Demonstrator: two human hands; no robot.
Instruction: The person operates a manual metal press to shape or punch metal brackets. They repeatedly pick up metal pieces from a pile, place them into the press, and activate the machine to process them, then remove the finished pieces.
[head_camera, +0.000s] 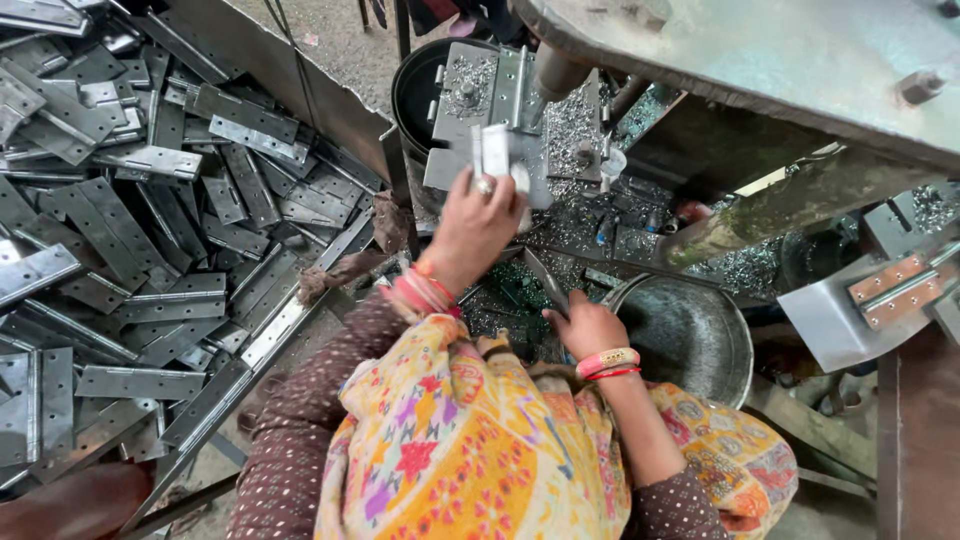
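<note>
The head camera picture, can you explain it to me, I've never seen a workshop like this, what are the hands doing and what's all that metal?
One camera, worn on the person's head, looks down at their own hands. The left hand holds a small folded metal hinge up against a metal fixture strewn with metal shavings. The right hand grips a thin dark metal strip beside a round metal bowl. On the left lies a big heap of grey metal hinges. At the right edge sits a plate with two copper-coloured strips.

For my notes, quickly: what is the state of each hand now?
Left hand: closed on a grey metal hinge.
Right hand: closed on a thin metal strip.
</note>
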